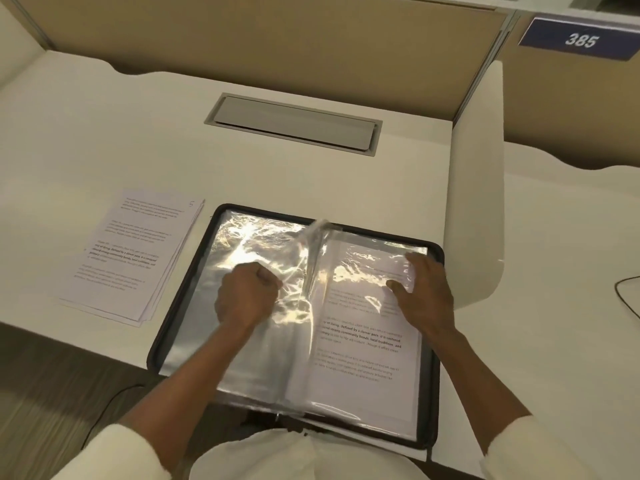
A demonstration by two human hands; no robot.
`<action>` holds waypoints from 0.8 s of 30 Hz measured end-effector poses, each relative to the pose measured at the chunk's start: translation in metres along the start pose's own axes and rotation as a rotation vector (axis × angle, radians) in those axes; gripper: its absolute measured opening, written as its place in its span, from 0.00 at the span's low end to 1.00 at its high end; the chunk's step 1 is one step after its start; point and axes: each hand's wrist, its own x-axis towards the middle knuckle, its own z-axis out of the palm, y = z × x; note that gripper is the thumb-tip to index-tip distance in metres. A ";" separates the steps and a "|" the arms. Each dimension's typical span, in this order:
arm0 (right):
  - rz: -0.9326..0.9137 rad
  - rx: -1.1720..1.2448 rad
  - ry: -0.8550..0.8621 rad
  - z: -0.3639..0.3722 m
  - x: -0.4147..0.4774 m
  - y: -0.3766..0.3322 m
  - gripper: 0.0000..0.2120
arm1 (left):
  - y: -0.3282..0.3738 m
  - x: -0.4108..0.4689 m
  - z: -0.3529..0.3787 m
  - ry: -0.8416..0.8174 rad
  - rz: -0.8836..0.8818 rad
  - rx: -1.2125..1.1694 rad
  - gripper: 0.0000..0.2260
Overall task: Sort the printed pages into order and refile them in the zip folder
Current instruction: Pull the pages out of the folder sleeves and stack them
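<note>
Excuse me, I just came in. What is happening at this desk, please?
A person is filing printed pages into an open zip folder lying on the desk. The right grip lies flat on the right-hand sleeve, which holds a printed page. The left grip is curled on the shiny empty sleeves on the left; whether it pinches one is unclear. One upright sleeve stands at the spine. A stack of loose pages, marked 5 on top, waits left of the folder.

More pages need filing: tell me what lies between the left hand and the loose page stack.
Nothing visible blocks it. The left hand sits fisted on the zip folder's left sleeve; the page stack lies beside it, past only the folder's black rim.
</note>
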 end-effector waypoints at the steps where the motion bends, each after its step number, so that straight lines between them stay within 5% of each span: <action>1: -0.010 -0.048 -0.016 0.000 0.003 0.002 0.36 | -0.006 0.008 -0.006 0.018 -0.022 0.005 0.08; 5: -0.013 -0.129 -0.071 0.005 0.011 0.004 0.42 | -0.025 0.032 -0.021 0.079 -0.026 0.130 0.11; 14: -0.068 -0.198 -0.003 0.000 0.013 -0.001 0.34 | -0.037 0.052 -0.027 0.189 -0.136 0.361 0.08; 18: 0.042 0.041 0.068 -0.008 0.011 -0.007 0.26 | -0.033 0.058 -0.030 0.172 -0.145 0.408 0.09; 24: 0.084 0.180 0.116 -0.022 0.023 -0.015 0.27 | -0.025 0.051 -0.015 0.258 -0.016 0.794 0.34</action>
